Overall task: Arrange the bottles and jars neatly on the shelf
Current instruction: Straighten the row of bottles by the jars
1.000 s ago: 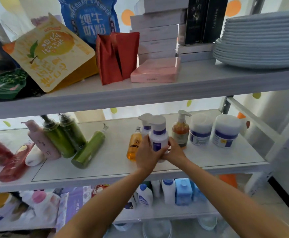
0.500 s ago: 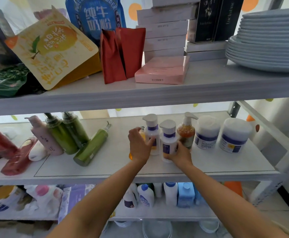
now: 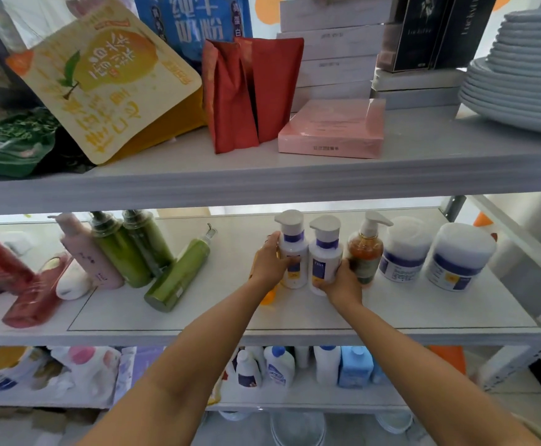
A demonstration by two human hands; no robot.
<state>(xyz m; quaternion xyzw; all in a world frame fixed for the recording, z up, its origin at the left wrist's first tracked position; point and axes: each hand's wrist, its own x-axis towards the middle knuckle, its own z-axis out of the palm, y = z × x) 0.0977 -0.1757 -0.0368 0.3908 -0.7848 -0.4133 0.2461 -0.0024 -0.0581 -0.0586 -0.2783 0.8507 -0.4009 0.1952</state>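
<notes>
Two grips: left hand wraps left bottle, right hand wraps right bottle. Likely light, stiff, slick plastic; hold mid-body.

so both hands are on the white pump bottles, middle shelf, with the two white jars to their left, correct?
No: the head view shows the white jars to the right of the white pump bottles, beyond the amber pump bottle. The rest holds: left hand and right hand each hold one, on the middle shelf.
</notes>
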